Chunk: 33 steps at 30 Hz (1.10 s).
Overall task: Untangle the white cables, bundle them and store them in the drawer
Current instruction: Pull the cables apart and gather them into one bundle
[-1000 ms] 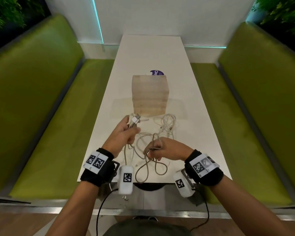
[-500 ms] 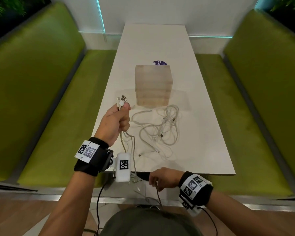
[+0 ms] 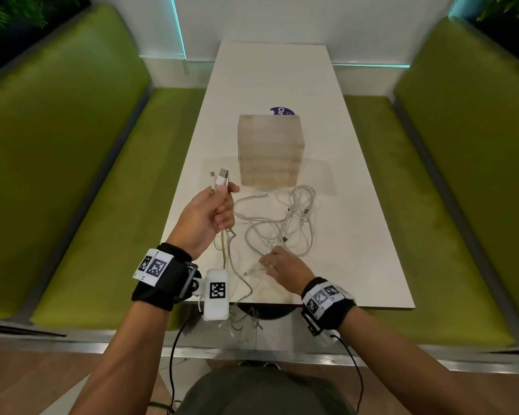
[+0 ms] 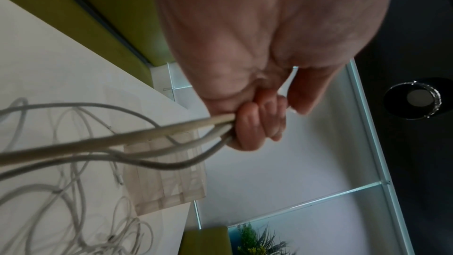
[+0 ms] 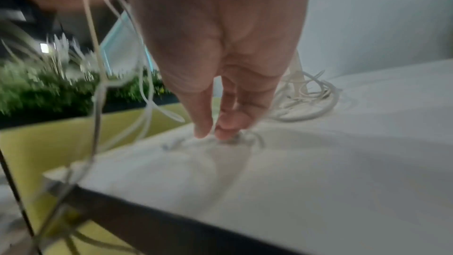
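My left hand (image 3: 210,214) is raised over the table's left side and grips several white cables (image 4: 122,139) in its fist. Their plugs (image 3: 221,178) stick out above the thumb, and the strands hang down past the table's front edge. A loose tangle of white cables (image 3: 291,223) lies on the white table (image 3: 357,235) in front of a small wooden drawer box (image 3: 270,151). My right hand (image 3: 279,265) is low at the tangle's near edge, fingers (image 5: 203,123) straight, tips touching a cable on the tabletop. The box's drawers look shut.
Green padded benches (image 3: 87,190) run along both sides of the narrow table. A purple round sticker (image 3: 280,110) lies behind the box. A white wall closes off the far end. The table's front edge is just under my wrists.
My right hand has come up from below the table's front edge and now reaches onto the tabletop at the tangle. My left hand stays raised with the cable ends.
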Motion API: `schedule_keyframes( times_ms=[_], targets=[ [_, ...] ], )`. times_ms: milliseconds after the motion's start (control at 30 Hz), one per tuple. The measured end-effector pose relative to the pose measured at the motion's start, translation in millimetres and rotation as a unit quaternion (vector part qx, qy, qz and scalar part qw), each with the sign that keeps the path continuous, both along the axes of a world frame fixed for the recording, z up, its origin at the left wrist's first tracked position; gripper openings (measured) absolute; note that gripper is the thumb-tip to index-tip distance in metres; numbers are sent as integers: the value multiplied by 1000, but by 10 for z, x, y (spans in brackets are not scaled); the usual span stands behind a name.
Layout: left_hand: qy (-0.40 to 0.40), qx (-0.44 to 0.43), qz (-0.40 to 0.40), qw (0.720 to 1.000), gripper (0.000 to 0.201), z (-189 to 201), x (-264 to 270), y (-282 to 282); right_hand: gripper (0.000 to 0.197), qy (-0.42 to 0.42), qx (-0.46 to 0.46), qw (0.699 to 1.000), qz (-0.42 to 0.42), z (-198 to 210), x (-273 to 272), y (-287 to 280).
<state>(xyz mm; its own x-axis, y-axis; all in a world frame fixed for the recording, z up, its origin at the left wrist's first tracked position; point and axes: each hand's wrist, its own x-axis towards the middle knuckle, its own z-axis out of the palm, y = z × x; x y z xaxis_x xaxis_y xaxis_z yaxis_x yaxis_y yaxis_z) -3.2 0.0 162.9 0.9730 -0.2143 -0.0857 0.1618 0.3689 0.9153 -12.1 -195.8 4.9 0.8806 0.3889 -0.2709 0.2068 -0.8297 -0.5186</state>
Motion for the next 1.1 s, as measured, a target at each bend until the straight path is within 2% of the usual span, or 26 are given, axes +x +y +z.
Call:
schedule_keyframes(
  times_ms=[100, 200, 267, 367, 433, 500, 700, 933, 1033, 1100],
  targets=[
    [16, 9, 16, 1000, 22, -59, -6, -20, 17, -59, -24, 998, 4, -78, 33, 33],
    [25, 18, 40, 999, 24, -145, 9, -6, 7, -63, 7, 997, -37, -10, 69, -12],
    [27, 24, 69, 997, 25, -225, 32, -6, 6, -50, 95, 990, -94, 130, 129, -81],
    [14, 43, 107, 993, 27, -324, 58, -99, 6, -36, 296, 938, -178, 535, 169, -105],
    [-9, 74, 102, 992, 24, -386, 87, -231, 7, -15, 391, 901, -185, 823, 180, -48],
    [-26, 90, 86, 992, 21, -431, 111, -352, 9, 7, 429, 885, -179, 1003, 194, 5],
    [-37, 78, 73, 994, 17, -471, 134, -450, 10, 17, 442, 874, -200, 1053, 255, -78],
    [-50, 126, 10, 991, 29, -468, 94, -539, 13, 66, 462, 868, -167, 1092, 247, -27],
    [-47, 127, 23, 991, 30, -406, 105, -518, 25, 94, 414, 899, -108, 1026, 257, -45],
    [-20, 49, 76, 996, 24, -301, 138, -467, 30, 92, 366, 923, -71, 947, 244, -112]
  ],
)
